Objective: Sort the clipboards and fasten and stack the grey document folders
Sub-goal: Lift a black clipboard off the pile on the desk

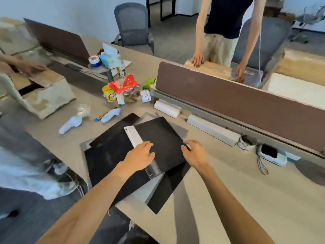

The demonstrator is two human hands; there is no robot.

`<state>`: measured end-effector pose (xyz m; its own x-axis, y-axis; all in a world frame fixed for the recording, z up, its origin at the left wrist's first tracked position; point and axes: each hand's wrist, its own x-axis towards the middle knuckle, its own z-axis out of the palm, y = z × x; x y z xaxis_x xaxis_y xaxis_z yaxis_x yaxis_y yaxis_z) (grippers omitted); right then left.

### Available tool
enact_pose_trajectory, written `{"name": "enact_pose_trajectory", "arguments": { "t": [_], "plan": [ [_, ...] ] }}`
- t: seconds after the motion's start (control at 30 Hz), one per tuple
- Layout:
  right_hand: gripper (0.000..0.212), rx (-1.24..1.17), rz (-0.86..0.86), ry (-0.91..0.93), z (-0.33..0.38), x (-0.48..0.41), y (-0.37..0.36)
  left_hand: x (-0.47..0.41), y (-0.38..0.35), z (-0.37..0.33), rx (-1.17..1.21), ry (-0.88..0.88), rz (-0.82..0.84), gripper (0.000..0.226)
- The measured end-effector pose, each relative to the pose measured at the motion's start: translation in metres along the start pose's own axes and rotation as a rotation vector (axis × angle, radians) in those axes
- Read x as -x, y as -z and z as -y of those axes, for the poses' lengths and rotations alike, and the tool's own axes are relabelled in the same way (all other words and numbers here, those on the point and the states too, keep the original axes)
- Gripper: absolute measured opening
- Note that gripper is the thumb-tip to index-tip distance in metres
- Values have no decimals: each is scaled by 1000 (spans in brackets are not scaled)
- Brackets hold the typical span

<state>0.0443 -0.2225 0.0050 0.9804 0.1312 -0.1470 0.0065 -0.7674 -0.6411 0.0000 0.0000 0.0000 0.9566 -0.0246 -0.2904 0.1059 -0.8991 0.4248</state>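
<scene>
- Desk (246, 199) space near its front edge carries our loose, fanned pile of dark boards, some overhanging, so we judge sorting is unfinished.
- Cardboard box (47, 95) stands far left with flaps parted; its contents are hidden from us.
- Topmost black clipboard (163, 136) lies askew on the pile. Our right hand (195, 154) pinches its right edge.
- Pale clip bar (133, 134) sits beneath our flat, unclenched left hand (140, 157), probably steadying it.

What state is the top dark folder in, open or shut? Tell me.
Shut, as far as shows: the top dark folder lies flat on the pile, its pale spine strip uppermost, left hand pressing it. Fastened: cannot tell.
</scene>
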Motion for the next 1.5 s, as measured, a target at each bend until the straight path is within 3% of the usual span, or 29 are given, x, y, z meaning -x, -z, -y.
{"name": "enact_pose_trajectory", "arguments": {
  "t": [0.17,0.37,0.5,0.6,0.73,0.83,0.97,1.2,1.33,1.5],
  "plan": [
    [39,-93,117,-282,-17,2,-55,-11,-22,41,167,154,47,47],
    [63,-627,-13,-746,-29,-28,-91,-52,-23,80,72,143,30,50],
    [31,-943,-195,-912,-22,-38,-96,-72,-28,101,-43,84,25,51],
    [11,-1028,-224,-907,-22,-45,-98,-75,-34,114,-166,-9,32,48],
    [22,-1032,-151,-806,-12,-47,-104,-73,-36,124,-204,-79,5,48],
    [17,-961,-88,-708,-6,-46,-102,-72,-28,124,-164,-63,-31,47],
    [15,-1080,-96,-617,2,-38,-83,-57,-18,112,-40,5,-119,55],
    [21,-1295,3,-500,10,-17,-45,-1,12,68,382,178,-373,73],
    [16,-1416,84,-378,16,4,-15,34,27,25,601,167,-510,74],
    [8,-1319,156,-207,27,22,14,50,47,-33,1112,212,-563,75]
  ]
}}
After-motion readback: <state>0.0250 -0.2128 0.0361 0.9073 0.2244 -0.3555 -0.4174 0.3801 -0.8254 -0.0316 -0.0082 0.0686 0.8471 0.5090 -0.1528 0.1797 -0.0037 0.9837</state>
